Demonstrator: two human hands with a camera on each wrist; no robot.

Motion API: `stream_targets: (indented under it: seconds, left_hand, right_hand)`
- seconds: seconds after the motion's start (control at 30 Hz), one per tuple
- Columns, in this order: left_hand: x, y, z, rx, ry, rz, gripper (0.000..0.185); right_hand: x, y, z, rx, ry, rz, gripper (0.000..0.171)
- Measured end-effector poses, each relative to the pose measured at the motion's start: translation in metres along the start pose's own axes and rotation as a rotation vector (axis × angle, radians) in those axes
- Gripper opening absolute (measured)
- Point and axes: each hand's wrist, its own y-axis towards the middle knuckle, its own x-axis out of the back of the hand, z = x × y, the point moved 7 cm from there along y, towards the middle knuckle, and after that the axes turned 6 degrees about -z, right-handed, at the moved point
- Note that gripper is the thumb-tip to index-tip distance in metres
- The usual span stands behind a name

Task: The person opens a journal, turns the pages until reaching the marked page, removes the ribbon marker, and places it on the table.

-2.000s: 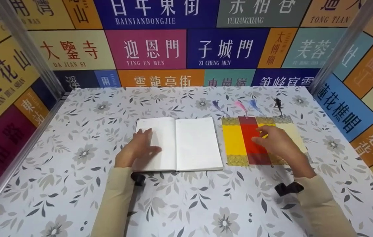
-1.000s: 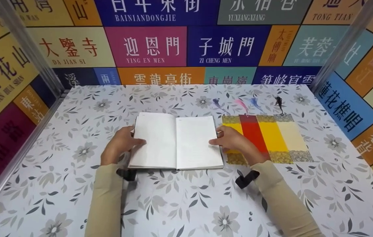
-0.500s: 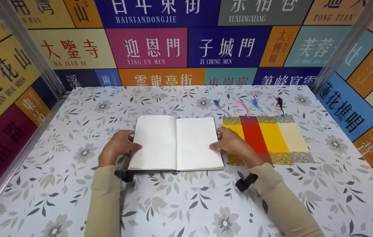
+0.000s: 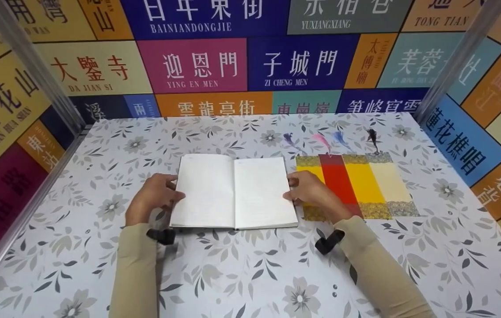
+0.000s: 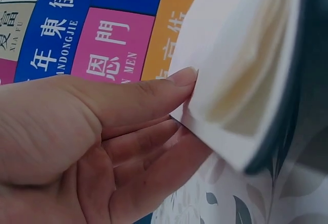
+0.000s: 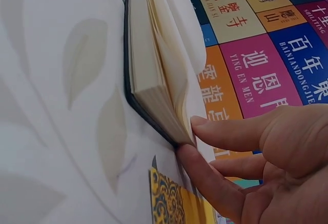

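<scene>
An open notebook [image 4: 204, 192] with blank white pages and a dark cover lies on the table. My left hand [image 4: 155, 192] pinches its left edge, thumb on the page and fingers beneath, as the left wrist view shows of the page corner [image 5: 230, 80]. At the opposite edge my right hand [image 4: 312, 192] grips the cover and page block [image 6: 154, 75] between thumb and fingers. Just right of the notebook lie several flat tasselled bookmarks: a yellow one [image 4: 315, 171] partly hidden by my right hand, a red one [image 4: 339, 179], another yellow one [image 4: 365, 181] and a cream one [image 4: 392, 183].
The tablecloth [image 4: 215, 274] is white with grey flowers and leaves. Purple, pink, blue and black tassels [image 4: 373, 139] point toward the back edge. Panels with printed place names [image 4: 193, 66] close off the back and both sides. Each wrist wears a black camera mount [image 4: 330, 242].
My left hand moved from above the left page to the notebook's left edge. The right hand came left from over the bookmarks to its right edge. Both now grip it.
</scene>
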Motion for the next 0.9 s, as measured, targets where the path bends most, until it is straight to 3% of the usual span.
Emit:
stream_targets:
  seconds: [0.23,0.43,0.67,0.9]
  left_hand:
    - [-0.003,-0.001,-0.010,-0.038,-0.032,-0.018,0.064]
    - [0.006,-0.004,-0.018,-0.066,-0.051,-0.024,0.064]
    - [0.014,-0.008,-0.031,-0.101,-0.060,-0.077,0.061]
    - [0.016,-0.012,-0.051,-0.148,-0.194,-0.077,0.057]
  right_hand:
    - [0.004,-0.003,-0.006,0.008,0.013,-0.019,0.066]
    - [0.003,-0.003,-0.004,0.015,0.007,-0.015,0.065]
    - [0.001,-0.001,-0.001,0.051,0.041,0.004,0.064]
    - [0.000,0.004,-0.006,0.031,0.085,0.020,0.061]
